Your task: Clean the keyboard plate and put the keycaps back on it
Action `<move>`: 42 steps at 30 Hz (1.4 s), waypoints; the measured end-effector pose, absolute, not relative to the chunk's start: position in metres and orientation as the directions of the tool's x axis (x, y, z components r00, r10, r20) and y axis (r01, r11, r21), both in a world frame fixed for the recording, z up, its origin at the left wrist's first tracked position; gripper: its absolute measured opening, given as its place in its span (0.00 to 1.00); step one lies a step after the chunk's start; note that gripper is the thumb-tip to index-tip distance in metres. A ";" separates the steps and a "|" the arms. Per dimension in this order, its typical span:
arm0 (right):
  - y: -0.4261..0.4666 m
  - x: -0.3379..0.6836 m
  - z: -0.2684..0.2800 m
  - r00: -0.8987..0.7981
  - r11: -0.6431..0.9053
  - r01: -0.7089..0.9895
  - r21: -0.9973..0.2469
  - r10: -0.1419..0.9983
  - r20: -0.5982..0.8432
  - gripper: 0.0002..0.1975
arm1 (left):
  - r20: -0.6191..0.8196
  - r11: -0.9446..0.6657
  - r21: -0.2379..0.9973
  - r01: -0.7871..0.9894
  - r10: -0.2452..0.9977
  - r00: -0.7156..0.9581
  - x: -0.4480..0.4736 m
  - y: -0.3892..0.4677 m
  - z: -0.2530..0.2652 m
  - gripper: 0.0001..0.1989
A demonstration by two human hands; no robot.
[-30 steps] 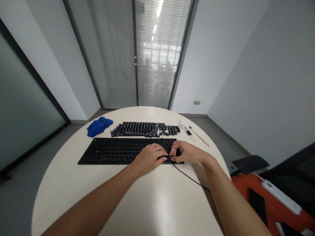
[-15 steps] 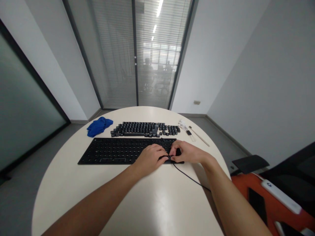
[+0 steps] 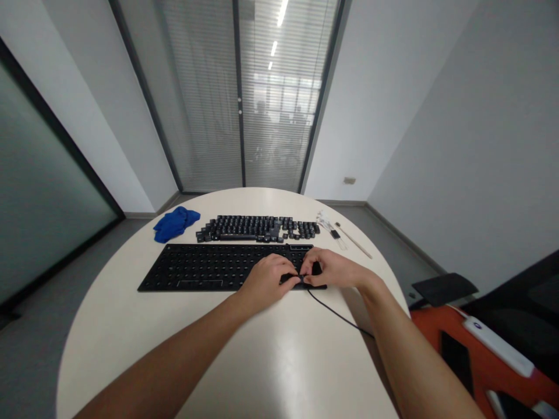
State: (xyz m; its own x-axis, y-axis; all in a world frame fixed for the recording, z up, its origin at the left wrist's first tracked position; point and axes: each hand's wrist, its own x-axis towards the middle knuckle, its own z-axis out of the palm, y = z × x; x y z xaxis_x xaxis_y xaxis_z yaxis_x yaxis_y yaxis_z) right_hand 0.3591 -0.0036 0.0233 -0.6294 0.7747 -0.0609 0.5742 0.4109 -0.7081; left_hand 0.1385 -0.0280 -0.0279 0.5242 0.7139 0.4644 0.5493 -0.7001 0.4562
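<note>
A black keyboard base [image 3: 196,267] with bare key positions lies across the table, its cable [image 3: 340,316] running off to the right. Over its right part, my left hand [image 3: 269,279] rests with bent fingers, thumb and fingertips drawn together. From the other side my right hand [image 3: 329,269] meets it in a pinch, fingers curled. Between the fingertips of both hands is a small dark piece that looks like a keycap [image 3: 301,279], mostly covered by them. Behind the base, many loose black keycaps [image 3: 244,224] are laid out in keyboard order.
A crumpled blue cloth [image 3: 176,224] lies at the left on the round white table [image 3: 244,361]. At the right are a wire keycap puller [image 3: 335,234] and a thin brush [image 3: 354,240]. Beside the table, an orange chair seat [image 3: 430,331] holds a phone [image 3: 456,362] and a white power strip [image 3: 498,346].
Both hands stay at the same place on the keyboard base. The left thumb has shifted very slightly right, towards the right fingertips.
</note>
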 end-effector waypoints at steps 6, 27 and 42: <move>-0.005 0.358 0.026 -0.628 0.423 0.583 -0.694 0.777 -0.054 0.07 | 0.479 -0.719 0.440 0.538 0.694 0.537 0.137 -0.028 -0.032 0.05; -0.003 0.361 0.024 -0.626 0.380 0.593 -0.710 0.772 -0.109 0.09 | 0.473 -0.723 0.430 0.540 0.690 0.548 0.139 -0.033 -0.027 0.03; -0.003 0.356 0.019 -0.673 0.486 0.600 -0.635 0.736 -0.072 0.05 | 0.447 -0.725 0.380 0.574 0.687 0.573 0.140 -0.035 -0.025 0.03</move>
